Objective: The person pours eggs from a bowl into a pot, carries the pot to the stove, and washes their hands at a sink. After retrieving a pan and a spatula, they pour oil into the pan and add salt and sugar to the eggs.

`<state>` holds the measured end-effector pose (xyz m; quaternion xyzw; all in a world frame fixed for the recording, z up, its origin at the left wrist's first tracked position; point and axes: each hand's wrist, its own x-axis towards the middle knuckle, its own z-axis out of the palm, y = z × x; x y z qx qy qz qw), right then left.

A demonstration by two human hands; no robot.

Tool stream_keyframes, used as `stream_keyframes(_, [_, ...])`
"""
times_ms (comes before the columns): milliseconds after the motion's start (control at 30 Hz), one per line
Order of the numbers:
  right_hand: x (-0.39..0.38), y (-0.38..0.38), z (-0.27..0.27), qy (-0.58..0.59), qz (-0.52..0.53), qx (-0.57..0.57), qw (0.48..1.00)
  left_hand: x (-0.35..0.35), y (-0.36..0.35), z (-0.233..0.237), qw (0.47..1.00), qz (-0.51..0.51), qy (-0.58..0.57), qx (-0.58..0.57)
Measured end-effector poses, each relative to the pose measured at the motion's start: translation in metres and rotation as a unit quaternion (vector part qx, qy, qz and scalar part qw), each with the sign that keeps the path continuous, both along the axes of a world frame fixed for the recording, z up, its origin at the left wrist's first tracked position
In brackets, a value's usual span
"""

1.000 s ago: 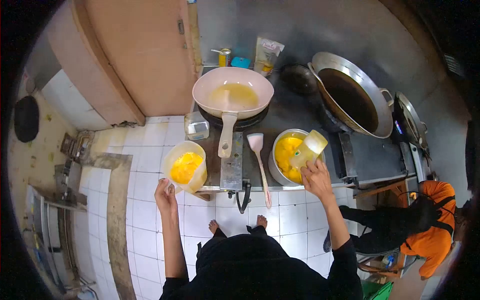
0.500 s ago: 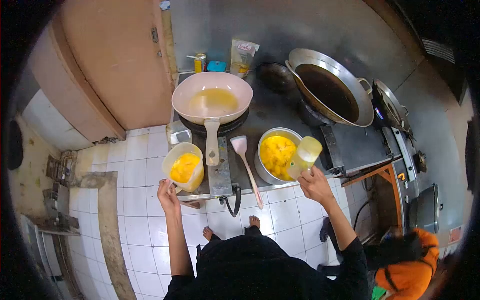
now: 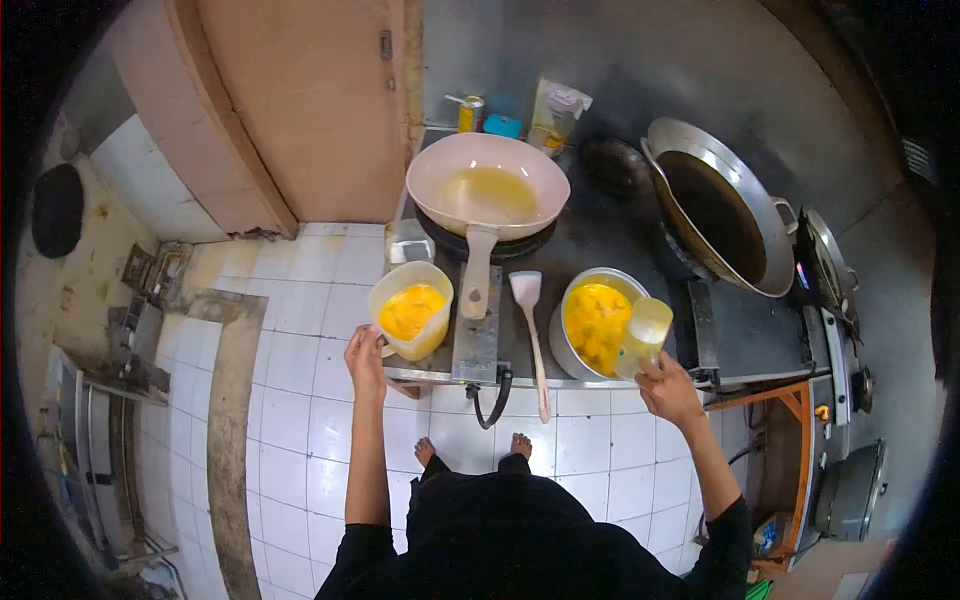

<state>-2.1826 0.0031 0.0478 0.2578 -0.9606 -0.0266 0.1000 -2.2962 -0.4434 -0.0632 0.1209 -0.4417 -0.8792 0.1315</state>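
Note:
My left hand (image 3: 366, 362) is closed on the handle of a translucent plastic jug (image 3: 437, 328) at the counter's front edge. Yellow beaten egg or a similar yellow mixture lies in the jug. On the right, my right hand (image 3: 671, 390) grips a small see-through cup (image 3: 648, 322), held tilted at the right rim of a metal pot (image 3: 560, 345). The pot has the same kind of yellow, lumpy liquid in it. Between jug and pot lies a spatula (image 3: 534, 325) with a pale pink head, its handle reaching past the counter edge.
A light pink frying pan (image 3: 425, 175) with oil sits on a burner, handle towards me. A large wok (image 3: 685, 140) of dark oil stands at right. A pouch (image 3: 556, 112), a yellow can (image 3: 471, 113) and a blue box (image 3: 503, 126) line the back wall.
The view has swung left, so the counter appears further right. The person in orange at lower right is out of sight. Both hands keep their holds on jug and cup.

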Motion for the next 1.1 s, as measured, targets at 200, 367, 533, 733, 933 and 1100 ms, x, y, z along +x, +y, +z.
stream_keyframes(200, [0.002, 0.010, -0.007, -0.034, -0.011, 0.049, 0.998, 0.001, -0.007, -0.013, 0.997, -0.058, -0.037, -0.041])
stream_keyframes(367, [0.009, 0.011, -0.005, -0.033, -0.009, 0.019, 0.999, 0.011, 0.001, -0.001, 0.987, -0.051, -0.105, -0.109])
stream_keyframes(533, [0.008, 0.019, -0.004, -0.014, 0.010, 0.001, 1.000, 0.012, 0.001, -0.001, 0.983, -0.047, -0.098, -0.151])
stream_keyframes(733, [0.010, 0.025, -0.003, -0.037, -0.034, -0.078, 0.996, 0.013, 0.002, -0.003, 0.978, -0.039, -0.094, -0.181])
stream_keyframes(933, [-0.011, 0.047, -0.020, -0.057, -0.171, -0.550, 0.816, 0.012, 0.006, -0.003, 0.975, -0.029, -0.093, -0.201])
stream_keyframes(1100, [-0.023, 0.035, -0.009, -0.181, -0.172, -0.863, 0.439, 0.011, 0.006, -0.008, 0.975, -0.008, -0.092, -0.204])
